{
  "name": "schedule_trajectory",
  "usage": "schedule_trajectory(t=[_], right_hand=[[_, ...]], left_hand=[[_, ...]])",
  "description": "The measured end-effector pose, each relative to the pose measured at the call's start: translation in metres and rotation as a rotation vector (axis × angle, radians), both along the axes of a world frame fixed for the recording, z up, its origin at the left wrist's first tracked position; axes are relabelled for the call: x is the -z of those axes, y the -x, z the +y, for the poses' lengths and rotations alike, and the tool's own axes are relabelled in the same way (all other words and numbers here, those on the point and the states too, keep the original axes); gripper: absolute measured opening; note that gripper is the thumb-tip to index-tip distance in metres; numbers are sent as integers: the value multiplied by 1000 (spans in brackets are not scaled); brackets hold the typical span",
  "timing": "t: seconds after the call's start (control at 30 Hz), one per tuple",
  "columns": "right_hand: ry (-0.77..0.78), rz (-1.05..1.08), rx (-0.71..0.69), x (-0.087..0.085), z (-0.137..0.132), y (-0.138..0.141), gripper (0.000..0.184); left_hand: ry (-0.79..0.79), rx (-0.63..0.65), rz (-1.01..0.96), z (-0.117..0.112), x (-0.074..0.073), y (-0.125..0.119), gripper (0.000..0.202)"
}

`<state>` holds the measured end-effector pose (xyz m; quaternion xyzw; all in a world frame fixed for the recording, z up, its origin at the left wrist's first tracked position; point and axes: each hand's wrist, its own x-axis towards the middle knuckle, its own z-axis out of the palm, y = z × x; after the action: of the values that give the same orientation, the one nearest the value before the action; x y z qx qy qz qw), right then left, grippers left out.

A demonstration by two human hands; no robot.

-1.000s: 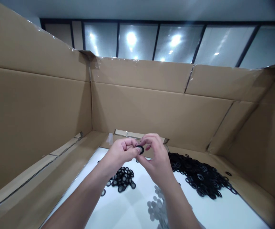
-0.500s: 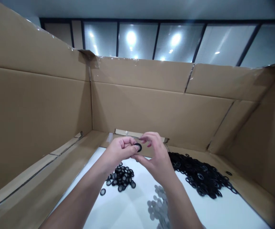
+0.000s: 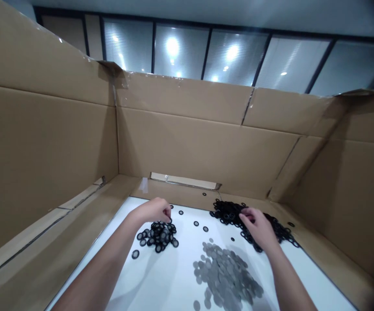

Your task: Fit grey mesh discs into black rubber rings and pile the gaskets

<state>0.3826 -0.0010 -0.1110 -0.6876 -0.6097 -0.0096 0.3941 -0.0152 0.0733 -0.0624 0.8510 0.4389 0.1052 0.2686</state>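
Note:
My left hand (image 3: 157, 210) hangs over the left pile of black-rimmed grey discs (image 3: 161, 236), with fingers and thumb pinched downward. A dark ring edge shows right at its fingertips; whether it is gripped or lies on the pile is hard to see. On the right, my right hand (image 3: 257, 224) reaches to the heap of loose black rings (image 3: 228, 209). Its thumb and forefinger point into the heap, slightly apart, with nothing visible between them. The other fingers are curled. Between the two lies a spread of plain grey round discs (image 3: 228, 274).
A white board (image 3: 161, 280) carries the piles. Tall cardboard walls (image 3: 183, 142) enclose it at the back and both sides. A few stray rimmed discs (image 3: 205, 229) lie between the piles. One loose ring (image 3: 204, 194) sits on cardboard near the back wall.
My hands have come apart from in front of the back wall. The left went down to the rimmed-disc pile after holding a black ring; the right moved right to the ring heap.

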Motion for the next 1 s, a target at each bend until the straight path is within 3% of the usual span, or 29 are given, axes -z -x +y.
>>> schedule_trajectory(t=[0.13, 0.3, 0.53, 0.73, 0.83, 1.0], right_hand=[[190, -96, -28, 59, -1, -1, 24], [368, -197, -42, 90, -3, 10, 17], [404, -276, -33, 98, 1, 8, 16], [281, -344, 98, 96, 16, 3, 33], [226, -400, 96, 96, 29, 6, 41], [173, -431, 73, 95, 43, 9, 35]], left_hand=[[95, 3, 197, 17, 27, -1, 20], [83, -72, 328, 23, 34, 3, 36], [-18, -40, 337, 13, 24, -5, 32], [12, 55, 342, -4, 16, -15, 32], [21, 94, 341, -15, 12, -21, 31], [43, 196, 322, -36, 12, -37, 33]])
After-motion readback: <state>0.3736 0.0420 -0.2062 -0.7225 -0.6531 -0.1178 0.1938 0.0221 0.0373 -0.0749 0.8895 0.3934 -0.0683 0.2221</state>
